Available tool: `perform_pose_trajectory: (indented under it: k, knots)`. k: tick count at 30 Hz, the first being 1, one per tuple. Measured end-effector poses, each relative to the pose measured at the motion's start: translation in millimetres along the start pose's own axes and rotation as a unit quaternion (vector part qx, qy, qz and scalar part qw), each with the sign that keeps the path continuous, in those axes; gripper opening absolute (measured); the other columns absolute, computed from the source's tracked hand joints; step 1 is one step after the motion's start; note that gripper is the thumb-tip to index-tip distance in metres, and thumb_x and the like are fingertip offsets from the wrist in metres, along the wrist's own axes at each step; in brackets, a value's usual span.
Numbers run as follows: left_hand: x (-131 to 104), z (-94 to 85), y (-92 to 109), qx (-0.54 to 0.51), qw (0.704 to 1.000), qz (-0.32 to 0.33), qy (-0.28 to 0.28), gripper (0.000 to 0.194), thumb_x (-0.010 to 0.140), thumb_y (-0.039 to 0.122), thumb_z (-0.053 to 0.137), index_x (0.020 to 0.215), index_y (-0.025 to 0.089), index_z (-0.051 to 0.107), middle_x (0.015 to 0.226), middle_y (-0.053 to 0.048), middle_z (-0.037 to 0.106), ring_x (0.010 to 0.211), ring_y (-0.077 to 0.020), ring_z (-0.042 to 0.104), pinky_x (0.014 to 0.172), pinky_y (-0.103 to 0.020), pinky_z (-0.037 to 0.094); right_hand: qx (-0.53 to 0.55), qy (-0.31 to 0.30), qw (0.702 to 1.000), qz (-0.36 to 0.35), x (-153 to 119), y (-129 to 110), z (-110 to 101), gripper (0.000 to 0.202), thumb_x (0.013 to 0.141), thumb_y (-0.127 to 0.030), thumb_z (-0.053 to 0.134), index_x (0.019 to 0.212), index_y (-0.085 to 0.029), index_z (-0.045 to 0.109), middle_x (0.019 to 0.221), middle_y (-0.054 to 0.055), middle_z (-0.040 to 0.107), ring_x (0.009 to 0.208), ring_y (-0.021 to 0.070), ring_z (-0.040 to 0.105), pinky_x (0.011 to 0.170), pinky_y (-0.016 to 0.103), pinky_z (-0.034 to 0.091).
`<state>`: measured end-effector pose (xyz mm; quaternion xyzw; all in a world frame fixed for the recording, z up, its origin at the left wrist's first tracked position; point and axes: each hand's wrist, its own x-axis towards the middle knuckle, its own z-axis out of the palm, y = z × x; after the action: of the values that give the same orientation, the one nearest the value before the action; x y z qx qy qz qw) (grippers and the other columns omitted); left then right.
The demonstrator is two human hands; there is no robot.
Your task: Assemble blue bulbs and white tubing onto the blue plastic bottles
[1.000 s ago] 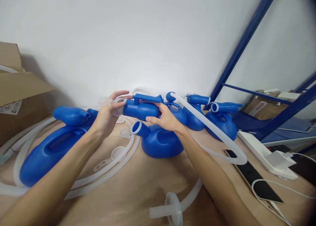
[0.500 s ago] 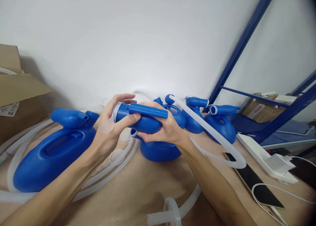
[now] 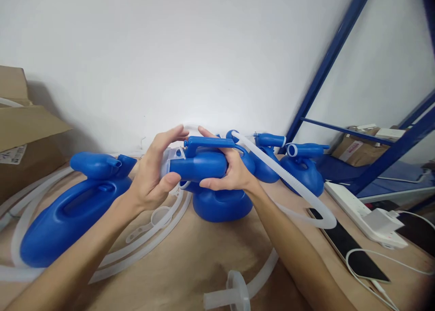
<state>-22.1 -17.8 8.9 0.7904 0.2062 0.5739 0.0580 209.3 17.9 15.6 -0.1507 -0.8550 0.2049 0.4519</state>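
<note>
Between both hands is a blue plastic spout piece (image 3: pixel 200 165) with a long blue bar along its top and a whitish collar (image 3: pixel 166 162) at its left end. My left hand (image 3: pixel 152 170) grips the collar end, thumb in front. My right hand (image 3: pixel 234 168) wraps round the right end, its thumb along the near side. Just below and behind the piece stands a blue jug (image 3: pixel 222 206), partly hidden by it. A larger blue jug (image 3: pixel 74 218) with a spout piece on top lies at the left.
Several more blue jugs (image 3: pixel 304 175) stand at the back right, with a pale hose (image 3: pixel 285 172) arching over. A phone (image 3: pixel 353 247), power strip (image 3: pixel 360 211), cardboard box (image 3: pixel 34 129), blue rack (image 3: pixel 326 70) and coiled hoses (image 3: pixel 146 256) surround the work area.
The spout piece has turned in my hands, so its bar now sits higher along the top edge. A small clear tab shows at its collar. My left fingers have lifted and shifted slightly.
</note>
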Motion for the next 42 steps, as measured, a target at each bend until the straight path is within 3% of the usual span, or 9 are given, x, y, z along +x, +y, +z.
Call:
perform_pose_trajectory:
  k: [2, 4, 7, 11, 15, 21, 29, 35, 42]
  knots:
    - [-2.7, -5.1, -5.9, 0.084, 0.995, 0.043, 0.028, 0.045, 0.105, 0.051, 0.046, 0.146, 0.038, 0.059, 0.136, -0.006, 0.069, 0.121, -0.0298, 0.066, 0.106, -0.046, 0.053, 0.016, -0.023, 0.999, 0.035, 1.7, -1.1, 2.5, 0.105, 0.070, -0.069, 0.086, 0.158, -0.028, 0.045, 0.154, 0.012, 0.057, 0.147, 0.0354, 0.051, 0.123, 0.051, 0.042]
    - [-2.1, -13.2, -8.6, 0.165, 0.985, 0.031, 0.038, 0.040, 0.105, 0.043, 0.046, 0.138, 0.035, 0.066, 0.123, -0.006, 0.074, 0.107, -0.0277, 0.070, 0.095, -0.042, 0.056, 0.029, -0.032, 0.998, 0.052, 3.1, -1.5, 3.1, 0.115, 0.069, -0.069, 0.087, 0.164, -0.030, 0.034, 0.158, 0.013, 0.052, 0.149, 0.0338, 0.048, 0.124, 0.051, 0.041]
    - [3.7, -25.3, -8.1, 0.249, 0.968, 0.025, -0.009, 0.033, 0.097, 0.044, 0.056, 0.122, 0.032, 0.074, 0.107, -0.007, 0.077, 0.093, -0.0284, 0.071, 0.082, -0.041, 0.057, 0.055, -0.001, 0.997, 0.045, 4.1, -4.0, 2.0, 0.112, 0.080, -0.068, 0.080, 0.168, -0.032, 0.021, 0.150, 0.013, 0.058, 0.144, 0.0310, 0.054, 0.122, 0.054, 0.042]
    - [10.9, -27.2, -2.0, 0.283, 0.956, 0.068, -0.048, 0.021, 0.091, 0.041, 0.063, 0.106, 0.035, 0.076, 0.097, -0.007, 0.076, 0.089, -0.0291, 0.070, 0.077, -0.042, 0.057, -0.003, -0.018, 1.000, 0.011, 5.1, -16.3, 3.7, 0.077, 0.093, -0.061, 0.070, 0.159, -0.031, 0.044, 0.144, 0.009, 0.063, 0.136, 0.0282, 0.058, 0.121, 0.050, 0.043]
    - [11.3, -14.8, 11.6, 0.221, 0.971, 0.084, -0.044, 0.018, 0.088, 0.032, 0.065, 0.103, 0.029, 0.075, 0.095, -0.007, 0.076, 0.090, -0.0289, 0.069, 0.084, -0.046, 0.057, -0.027, -0.016, 0.999, -0.011, 6.3, -24.8, 10.9, 0.045, 0.105, -0.050, 0.055, 0.145, -0.028, 0.059, 0.141, 0.007, 0.065, 0.131, 0.0242, 0.059, 0.119, 0.045, 0.044]
    - [14.0, -3.0, 33.3, 0.130, 0.991, -0.029, -0.033, 0.018, 0.095, 0.035, 0.053, 0.089, 0.025, 0.067, 0.096, -0.006, 0.075, 0.091, -0.0280, 0.069, 0.085, -0.045, 0.052, 0.010, 0.049, 0.999, 0.006, 6.8, -17.3, 21.2, 0.036, 0.106, -0.045, 0.057, 0.136, -0.026, 0.064, 0.129, 0.005, 0.069, 0.117, 0.0205, 0.064, 0.107, 0.036, 0.052]
    - [21.4, -7.0, 48.5, 0.163, 0.966, -0.174, -0.105, 0.028, 0.097, 0.043, 0.051, 0.076, 0.024, 0.053, 0.076, 0.000, 0.064, 0.069, -0.0198, 0.057, 0.067, -0.036, 0.044, -0.050, 0.022, 0.998, -0.029, 6.1, -14.8, 25.3, 0.037, 0.103, -0.039, 0.060, 0.138, -0.027, 0.063, 0.123, 0.006, 0.069, 0.115, 0.0236, 0.063, 0.108, 0.044, 0.050]
    - [16.5, -2.2, 50.0, 0.246, 0.963, -0.100, -0.048, 0.016, 0.095, 0.027, 0.044, 0.080, 0.024, 0.050, 0.085, -0.002, 0.071, 0.083, -0.0205, 0.066, 0.075, -0.034, 0.049, -0.031, 0.011, 0.999, -0.021, 5.1, -20.3, 20.1, 0.041, 0.106, -0.036, 0.054, 0.145, -0.024, 0.057, 0.127, 0.008, 0.067, 0.117, 0.0226, 0.062, 0.107, 0.043, 0.051]
    - [11.1, 2.8, 47.2, 0.335, 0.942, -0.028, 0.010, 0.019, 0.096, 0.023, 0.052, 0.078, 0.023, 0.047, 0.070, 0.004, 0.065, 0.063, -0.0143, 0.061, 0.063, -0.028, 0.046, -0.019, 0.050, 0.998, -0.034, 6.5, -22.6, 24.1, 0.025, 0.105, -0.029, 0.055, 0.125, -0.023, 0.069, 0.115, 0.005, 0.072, 0.108, 0.0188, 0.065, 0.102, 0.036, 0.052]
